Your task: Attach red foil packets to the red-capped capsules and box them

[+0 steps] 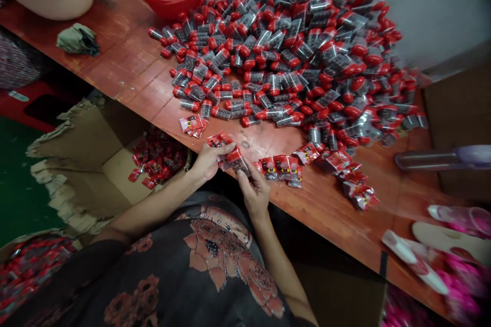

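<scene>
The left hand (209, 161) is clenching a strip of red foil sachets (219, 139) just above the worktop's front edge, while the right hand (255, 193) is pinching a red-capped clear tube (238, 161) filled with dark contents, close beside that strip. A row of loose sachets (282, 167) is lying just right of the hands, and a large heap of matching tubes (291, 56) is spreading across the worktop (126, 76) beyond them. An open cardboard box (79, 148) holding more sachets (155, 156) is standing at left, below the worktop.
</scene>
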`<action>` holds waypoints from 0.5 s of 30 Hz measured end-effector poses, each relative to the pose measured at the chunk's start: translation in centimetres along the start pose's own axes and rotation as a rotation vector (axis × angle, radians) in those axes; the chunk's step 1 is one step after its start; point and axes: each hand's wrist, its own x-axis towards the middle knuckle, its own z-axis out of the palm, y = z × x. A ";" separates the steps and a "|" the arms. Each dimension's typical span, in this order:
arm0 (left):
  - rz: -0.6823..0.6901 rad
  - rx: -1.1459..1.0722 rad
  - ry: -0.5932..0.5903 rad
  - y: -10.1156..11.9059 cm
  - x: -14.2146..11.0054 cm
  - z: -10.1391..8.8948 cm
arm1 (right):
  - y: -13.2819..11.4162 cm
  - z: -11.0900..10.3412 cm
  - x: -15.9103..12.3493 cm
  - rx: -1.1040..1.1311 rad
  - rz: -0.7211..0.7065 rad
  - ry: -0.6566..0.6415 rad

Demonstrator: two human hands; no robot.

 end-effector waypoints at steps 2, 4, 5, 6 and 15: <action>0.010 -0.012 0.011 -0.1 -0.1 0.1 | 0.0 0.2 -0.2 -0.027 -0.012 0.018; 0.026 -0.015 0.007 -0.2 -0.2 0.2 | 0.1 0.5 -0.4 -0.013 0.002 0.021; 0.037 -0.017 0.000 -0.3 -0.2 0.3 | 0.1 0.7 -0.5 0.007 0.014 0.024; 0.050 -0.017 -0.009 -0.4 -0.3 0.3 | 0.1 0.9 -0.5 0.036 0.030 0.031; 0.122 0.034 -0.056 -0.8 -1.4 0.6 | 0.4 2.0 -0.8 0.168 0.076 0.071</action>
